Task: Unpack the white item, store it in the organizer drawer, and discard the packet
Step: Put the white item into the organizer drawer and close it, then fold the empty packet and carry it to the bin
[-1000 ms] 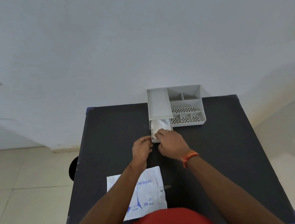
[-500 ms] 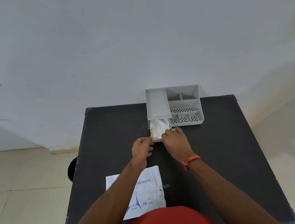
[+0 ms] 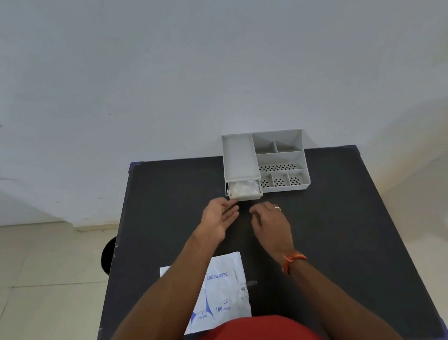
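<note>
A grey organizer [image 3: 281, 159] stands at the table's far edge. Its drawer [image 3: 246, 195] on the left side sticks out a little, with the crumpled white item [image 3: 244, 187] inside. My left hand [image 3: 219, 215] is open just in front of the drawer, its fingertips near the drawer's left front corner. My right hand [image 3: 271, 224] hovers a bit nearer to me, fingers loosely curled, holding nothing. The flat white packet [image 3: 222, 292] printed "GLOVES" lies on the table near my body, partly under my left forearm.
The black table [image 3: 345, 240] fills the lower view, against a white wall. A dark round object [image 3: 108, 256] sits on the tiled floor beside the table's left edge. My red shirt shows at the bottom.
The drawer has been pushed further in, with the white item inside it. Both hands have drawn back from the drawer, and the left hand has opened.
</note>
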